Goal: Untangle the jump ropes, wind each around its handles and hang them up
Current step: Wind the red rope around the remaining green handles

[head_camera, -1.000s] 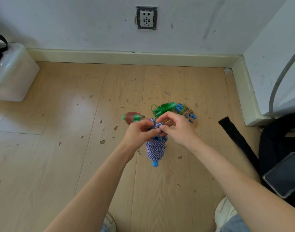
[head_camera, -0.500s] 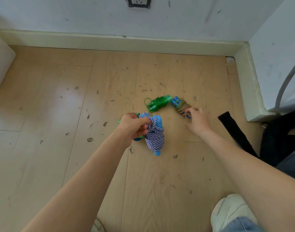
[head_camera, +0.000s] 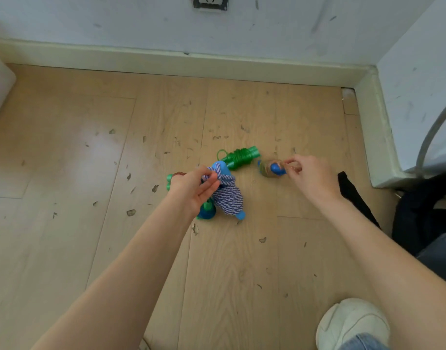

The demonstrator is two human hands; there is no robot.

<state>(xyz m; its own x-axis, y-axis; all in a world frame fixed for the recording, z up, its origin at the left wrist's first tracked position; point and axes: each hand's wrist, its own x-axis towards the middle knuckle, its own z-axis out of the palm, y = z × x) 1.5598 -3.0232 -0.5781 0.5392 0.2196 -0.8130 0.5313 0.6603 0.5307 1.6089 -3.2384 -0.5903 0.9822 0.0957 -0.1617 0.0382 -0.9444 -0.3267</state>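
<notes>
Bare floor [head_camera: 65, 173] leftward (black bag [head_camera: 419, 210] crowding right)

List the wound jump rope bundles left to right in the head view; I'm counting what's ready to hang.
Brown-wound bundle with green handles → purple-and-white bundle → green bundle → tan bundle with blue handles.

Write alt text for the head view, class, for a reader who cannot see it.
Two bare hands reach down over a wooden floor: the left hand holds a purple-and-white wound rope, the right hand pinches a brown rope bundle. A green wound rope lies between them, near the wall.
</notes>
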